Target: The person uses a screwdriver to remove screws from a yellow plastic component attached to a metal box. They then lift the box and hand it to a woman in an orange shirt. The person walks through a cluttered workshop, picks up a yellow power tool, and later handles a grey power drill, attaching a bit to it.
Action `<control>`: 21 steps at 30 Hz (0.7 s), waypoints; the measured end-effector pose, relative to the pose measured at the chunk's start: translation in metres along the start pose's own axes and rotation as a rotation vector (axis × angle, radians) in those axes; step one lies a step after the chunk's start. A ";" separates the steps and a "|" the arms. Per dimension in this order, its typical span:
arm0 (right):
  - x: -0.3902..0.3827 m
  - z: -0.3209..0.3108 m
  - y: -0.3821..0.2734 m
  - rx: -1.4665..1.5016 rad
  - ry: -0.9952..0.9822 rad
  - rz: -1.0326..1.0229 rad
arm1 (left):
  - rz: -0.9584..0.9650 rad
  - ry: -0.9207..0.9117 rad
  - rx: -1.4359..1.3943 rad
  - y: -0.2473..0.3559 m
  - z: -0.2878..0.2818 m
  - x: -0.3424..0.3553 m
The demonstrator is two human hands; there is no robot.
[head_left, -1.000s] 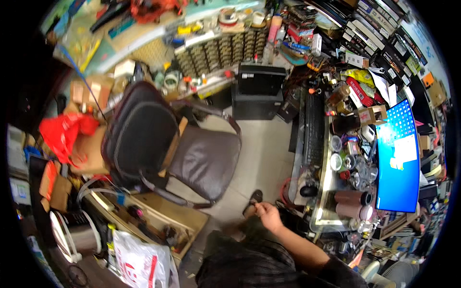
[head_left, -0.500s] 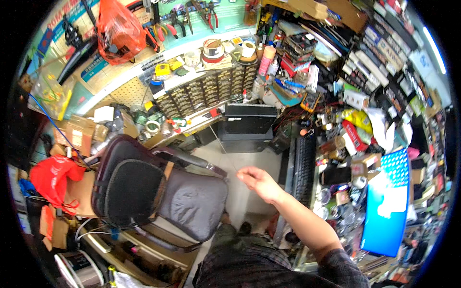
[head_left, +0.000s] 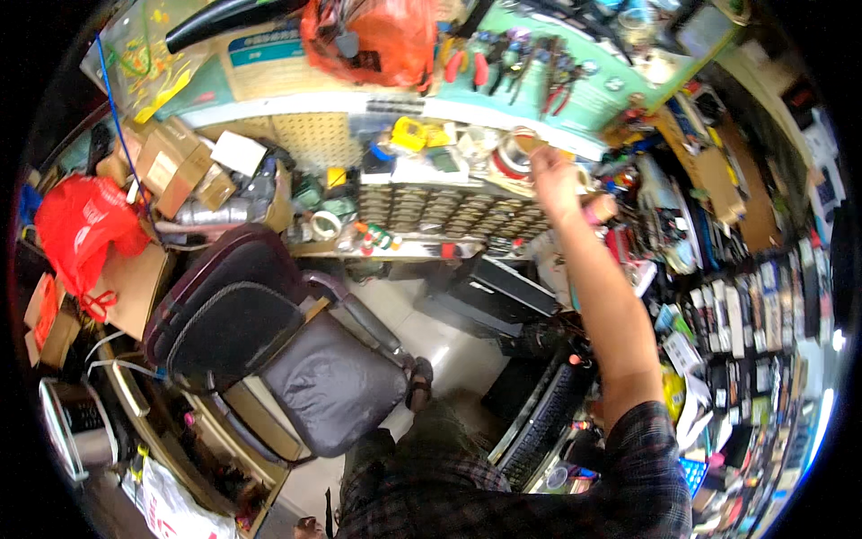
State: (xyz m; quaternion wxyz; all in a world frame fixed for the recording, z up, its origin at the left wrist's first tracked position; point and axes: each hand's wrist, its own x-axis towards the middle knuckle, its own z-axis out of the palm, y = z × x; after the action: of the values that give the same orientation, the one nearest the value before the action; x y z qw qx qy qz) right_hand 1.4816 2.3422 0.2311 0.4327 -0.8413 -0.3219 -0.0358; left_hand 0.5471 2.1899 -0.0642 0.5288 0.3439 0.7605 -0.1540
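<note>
My right hand [head_left: 555, 184] reaches out over the small-drawer cabinet [head_left: 422, 211] to the round rolls [head_left: 512, 151] on its top, fingers bent and closed at their front; what they grip is hidden. Pliers [head_left: 512, 67] hang on the green board above it. A small part of my left hand [head_left: 307, 528] shows at the bottom edge beside a thin dark object [head_left: 329, 503]; its fingers are too little in view to read.
An office chair [head_left: 332, 386] stands left of my legs, cartons [head_left: 175, 162] and red bags [head_left: 81, 234] beyond it. A black case [head_left: 485, 296] sits under the bench. A keyboard [head_left: 548, 422] and crowded shelves [head_left: 754, 305] are at the right.
My view has swung toward the right and up to the bench. My right arm has risen from low by my legs to the rolls on the cabinet top.
</note>
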 end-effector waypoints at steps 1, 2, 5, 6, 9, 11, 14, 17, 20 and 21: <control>0.021 0.017 -0.015 0.067 -0.009 0.027 | -0.030 0.021 -0.028 -0.006 0.011 -0.013; 0.037 0.024 -0.033 0.121 -0.012 0.055 | -0.056 0.035 -0.060 -0.010 0.029 -0.025; 0.083 0.039 -0.020 0.216 0.038 -0.005 | -0.107 0.029 -0.129 -0.006 0.083 -0.048; 0.094 0.043 -0.015 0.281 0.031 0.014 | -0.115 0.021 -0.151 -0.003 0.101 -0.052; 0.113 0.079 -0.007 0.398 -0.040 0.088 | -0.125 0.014 -0.226 -0.012 0.150 -0.077; 0.131 0.098 0.020 0.196 -0.047 -0.130 | -0.108 0.007 -0.272 -0.026 0.171 -0.098; 0.184 0.093 0.105 -0.917 -0.156 -0.462 | -0.062 -0.017 -0.298 -0.073 0.183 -0.127; 0.253 0.074 0.159 -0.673 -0.146 -0.491 | -0.111 -0.044 -0.385 -0.093 0.194 -0.155; 0.272 0.065 0.154 -0.325 -0.096 -0.458 | -0.159 -0.057 -0.543 -0.124 0.228 -0.161; 0.261 0.072 0.157 -0.173 -0.119 -0.407 | -0.197 -0.050 -0.583 -0.137 0.235 -0.172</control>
State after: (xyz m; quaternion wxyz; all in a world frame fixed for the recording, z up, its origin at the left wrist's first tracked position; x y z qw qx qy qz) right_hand 1.7618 2.4636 0.1636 0.3229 -0.7937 -0.5058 -0.1001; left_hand 0.6525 1.8898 -0.0180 0.6062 0.0984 0.7891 0.0115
